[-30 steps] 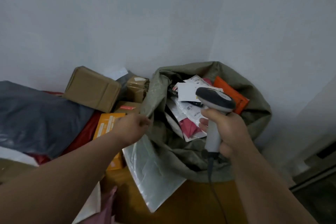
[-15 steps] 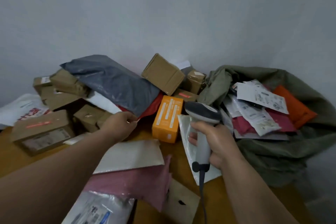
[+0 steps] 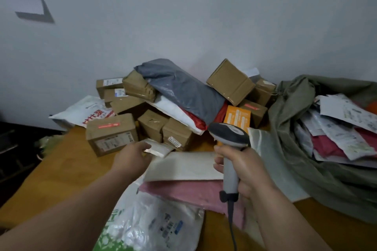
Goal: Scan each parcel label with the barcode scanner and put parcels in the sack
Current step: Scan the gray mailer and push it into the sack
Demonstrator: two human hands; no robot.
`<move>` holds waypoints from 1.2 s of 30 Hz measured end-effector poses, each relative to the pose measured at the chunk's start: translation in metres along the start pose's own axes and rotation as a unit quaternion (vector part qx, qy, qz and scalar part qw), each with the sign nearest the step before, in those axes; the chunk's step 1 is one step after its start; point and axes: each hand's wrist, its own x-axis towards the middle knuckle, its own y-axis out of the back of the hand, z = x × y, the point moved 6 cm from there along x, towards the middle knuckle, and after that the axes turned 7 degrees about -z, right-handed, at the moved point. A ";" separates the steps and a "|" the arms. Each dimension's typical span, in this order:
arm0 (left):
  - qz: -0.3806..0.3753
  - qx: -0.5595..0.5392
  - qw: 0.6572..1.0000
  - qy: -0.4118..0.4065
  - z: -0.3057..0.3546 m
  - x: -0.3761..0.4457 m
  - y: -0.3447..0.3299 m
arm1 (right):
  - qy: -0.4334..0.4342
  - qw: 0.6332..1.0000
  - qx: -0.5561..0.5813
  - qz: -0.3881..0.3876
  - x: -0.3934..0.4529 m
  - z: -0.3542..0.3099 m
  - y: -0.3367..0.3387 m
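Next pick: small white pouch [image 3: 157,148], left of the barcode scanner [image 3: 229,149], at the foot of the box pile.
Left hand [image 3: 131,158] reaches it, fingers loosely curled at its near edge; grip not visible, cannot tell. Pouch looks light, soft, slippery: pinch an edge. Brown boxes [image 3: 111,133] crowd behind it. Right hand [image 3: 244,171] wraps the scanner handle. Sack [image 3: 285,112] sits right of the scanner, already holding parcels.

Pale wall [image 3: 183,16], wooden table [image 3: 61,173], dim light

Both forearms [image 3: 67,208] bare — no sleeves, no gloves.
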 end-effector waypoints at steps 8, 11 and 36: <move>0.024 -0.110 0.994 0.004 -0.099 0.065 0.084 | -0.012 0.999 0.025 -0.019 0.041 -0.002 -0.143; 0.018 -0.159 0.987 0.010 -0.114 0.086 0.107 | -0.006 1.000 0.006 -0.009 0.056 -0.004 -0.174; 0.026 0.402 0.854 -0.329 0.124 0.273 0.092 | -0.003 0.997 0.012 0.072 0.196 -0.037 -0.097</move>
